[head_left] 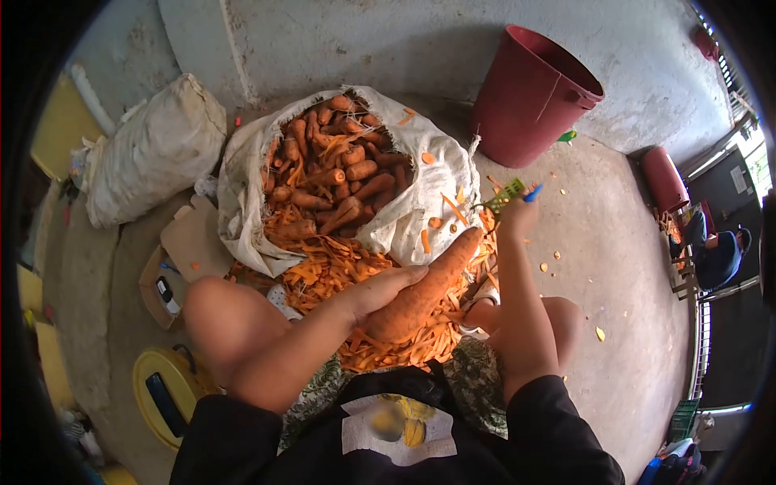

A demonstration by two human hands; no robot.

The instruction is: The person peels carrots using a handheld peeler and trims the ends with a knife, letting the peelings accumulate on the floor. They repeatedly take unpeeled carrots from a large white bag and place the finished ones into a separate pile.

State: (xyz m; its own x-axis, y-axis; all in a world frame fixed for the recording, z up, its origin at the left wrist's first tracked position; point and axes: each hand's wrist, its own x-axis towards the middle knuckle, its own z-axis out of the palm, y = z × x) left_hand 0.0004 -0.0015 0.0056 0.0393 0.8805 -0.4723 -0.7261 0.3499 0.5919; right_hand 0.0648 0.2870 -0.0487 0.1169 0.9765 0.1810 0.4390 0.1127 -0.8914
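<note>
A large carrot (436, 283) slants up and to the right over my lap, with my left hand (392, 291) wrapped round its lower left side. Just beyond the carrot's tip, my right hand (517, 217) is closed on a peeler (532, 194). A blue end sticks out of the fist, and a yellow-green perforated piece (508, 192) shows beside the fingers. Below the carrot, a heap of orange peelings (404, 343) lies between my legs. An open white sack (420, 210) full of carrots (343, 174) stands in front of me.
A tall red bin (521, 101) stands at the back right, by the wall. To the left are a filled white sack (158, 149), an open cardboard box (190, 250) and a yellow lid (149, 380) with a phone (165, 404) on it. Another person (719, 255) sits far right.
</note>
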